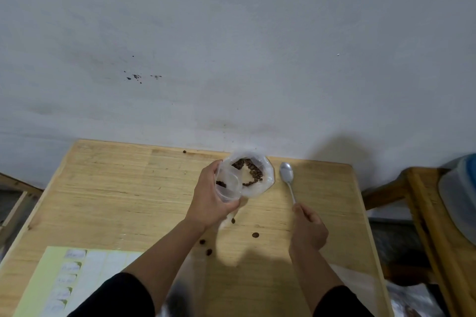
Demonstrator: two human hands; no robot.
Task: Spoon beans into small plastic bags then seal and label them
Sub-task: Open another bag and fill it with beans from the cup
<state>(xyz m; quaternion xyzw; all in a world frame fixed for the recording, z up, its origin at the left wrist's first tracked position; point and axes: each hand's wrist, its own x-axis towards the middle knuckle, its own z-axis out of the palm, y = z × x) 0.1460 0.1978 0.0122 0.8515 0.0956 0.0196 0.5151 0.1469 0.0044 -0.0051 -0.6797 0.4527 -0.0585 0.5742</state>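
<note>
Both hands engaged at the bean bag.
Left hand grips a small bag — few beans inside; right hand pinches the spoon handle, just right of it.

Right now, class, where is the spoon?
In the head view, the spoon lies on the table's far right part, just right of the open bag of beans, its handle pinched by the right hand.

One spoon; one large bean bag; one small clear bag; four loose beans near hands, one at far edge; one label sheet; two hands
</note>
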